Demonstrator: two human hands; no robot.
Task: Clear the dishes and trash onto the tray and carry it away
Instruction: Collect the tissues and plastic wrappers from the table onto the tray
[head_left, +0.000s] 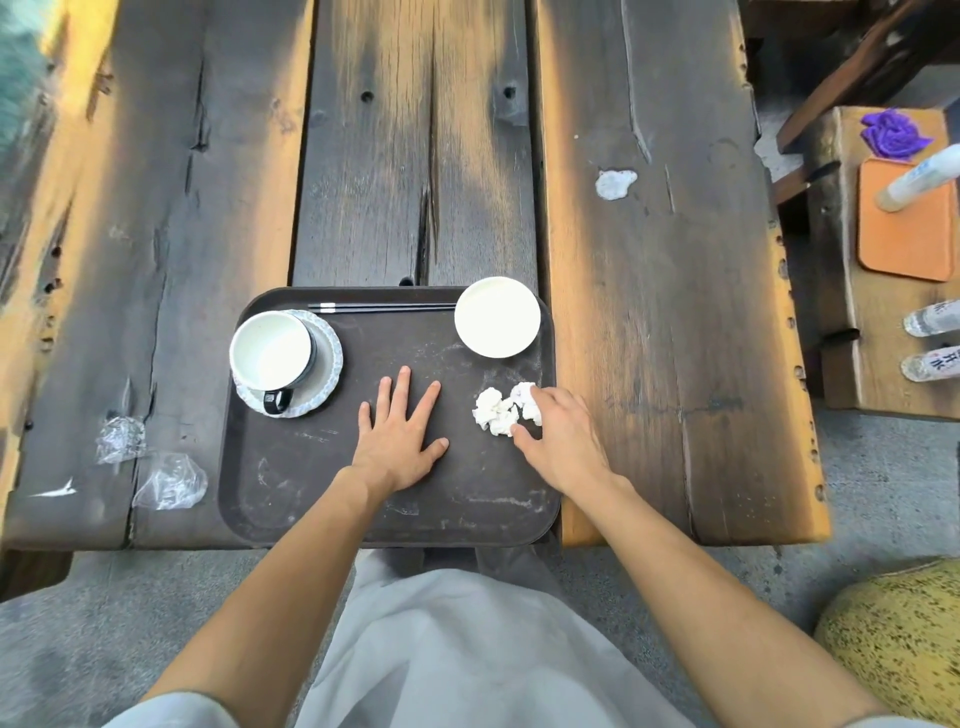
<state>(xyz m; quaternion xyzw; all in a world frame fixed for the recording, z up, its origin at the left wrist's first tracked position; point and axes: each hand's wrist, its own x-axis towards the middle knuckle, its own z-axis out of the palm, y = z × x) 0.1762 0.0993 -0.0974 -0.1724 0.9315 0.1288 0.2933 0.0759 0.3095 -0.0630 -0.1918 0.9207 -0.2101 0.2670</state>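
Two bare hands rest on the dark brown rectangular plastic tray (311, 499) — the left hand (397, 439) flat, fingers spread; the right hand (558, 439) loosely pinching the crumpled white paper napkin (500, 413). A white mug (271, 353) on its saucer (327, 358), black chopsticks (384, 307) and a white bowl (497, 317) sit on the tray — two clear wrappers (150, 462) lie left on the wooden table (649, 312).

The desk (649, 322) is made of dark, weathered planks with cracks, knot holes and worn orange edges, patched with warm light. Below it lies grey speckled floor (883, 493). To the right stands a low wooden bench (841, 374), and a yellow speckled cushion (898, 639) sits at the lower right.
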